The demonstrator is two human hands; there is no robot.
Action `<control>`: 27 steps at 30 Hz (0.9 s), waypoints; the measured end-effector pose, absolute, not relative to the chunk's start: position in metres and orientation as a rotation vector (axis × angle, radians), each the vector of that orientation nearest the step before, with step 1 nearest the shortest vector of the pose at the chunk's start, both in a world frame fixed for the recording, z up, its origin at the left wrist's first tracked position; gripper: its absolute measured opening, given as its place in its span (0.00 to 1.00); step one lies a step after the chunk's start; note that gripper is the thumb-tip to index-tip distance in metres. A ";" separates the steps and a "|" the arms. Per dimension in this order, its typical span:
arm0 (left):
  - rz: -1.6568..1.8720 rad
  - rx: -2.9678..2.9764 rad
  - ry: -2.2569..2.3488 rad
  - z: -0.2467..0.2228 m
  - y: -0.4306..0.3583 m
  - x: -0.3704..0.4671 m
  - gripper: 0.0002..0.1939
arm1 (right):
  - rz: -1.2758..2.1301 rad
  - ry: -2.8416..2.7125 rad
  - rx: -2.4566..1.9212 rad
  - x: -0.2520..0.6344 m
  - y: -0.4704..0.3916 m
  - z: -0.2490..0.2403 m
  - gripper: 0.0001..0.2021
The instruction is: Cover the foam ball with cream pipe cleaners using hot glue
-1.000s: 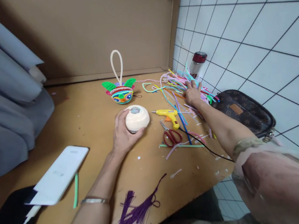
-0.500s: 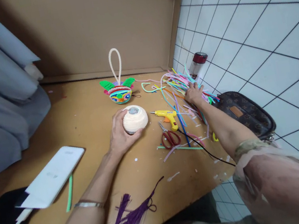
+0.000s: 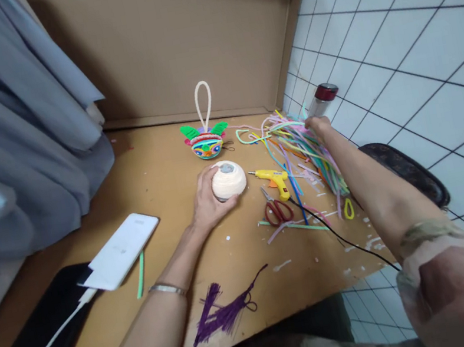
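Observation:
My left hand [image 3: 210,201] is wrapped round a cream ball [image 3: 229,183] that looks wound in cord, with a grey patch on its top. At the back right, my right hand [image 3: 318,127] reaches into the far end of a heap of coloured pipe cleaners [image 3: 306,148]; its fingers are curled, and what they grip is hidden. Behind the ball stands a colourful animal-head ornament [image 3: 208,145] with green ears and a white loop. A yellow glue gun [image 3: 276,180] and red-handled scissors [image 3: 278,212] lie between my hands.
A purple tassel [image 3: 227,315] lies near the front edge. On the left are a white phone [image 3: 122,249] on a cable and a grey curtain [image 3: 27,132]. A red-lidded bottle [image 3: 324,98] and a dark bag [image 3: 405,167] stand by the tiled wall. Cardboard [image 3: 181,39] rises behind.
My right hand has gone from spread over the pipe cleaners to curled at their far end, and more of the heap shows. The left hand keeps the ball. The view has shifted left.

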State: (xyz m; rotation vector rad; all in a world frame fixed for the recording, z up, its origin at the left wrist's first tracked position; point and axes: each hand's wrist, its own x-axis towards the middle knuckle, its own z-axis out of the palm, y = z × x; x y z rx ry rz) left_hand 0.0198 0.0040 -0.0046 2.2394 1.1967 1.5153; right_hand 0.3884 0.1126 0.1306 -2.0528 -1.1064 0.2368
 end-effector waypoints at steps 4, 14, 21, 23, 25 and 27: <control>1.535 2.241 1.168 -0.005 0.006 0.020 0.41 | 0.540 -0.924 -1.868 0.374 0.093 0.169 0.05; 1.526 2.228 1.106 -0.005 0.008 0.022 0.41 | 1.100 -0.942 -1.081 0.279 0.030 0.151 0.12; 1.546 2.193 1.117 -0.006 0.006 0.022 0.42 | 0.577 -0.817 -1.548 0.252 0.026 0.111 0.10; 1.542 2.181 1.121 -0.006 0.006 0.022 0.42 | 0.460 -0.760 -1.627 0.269 0.026 0.106 0.10; 1.539 2.176 1.121 -0.006 0.006 0.023 0.41 | 0.351 -0.739 -1.680 0.290 0.024 0.105 0.10; 1.542 2.183 1.116 -0.005 0.007 0.023 0.41 | 0.275 -0.736 -1.702 0.307 0.022 0.107 0.10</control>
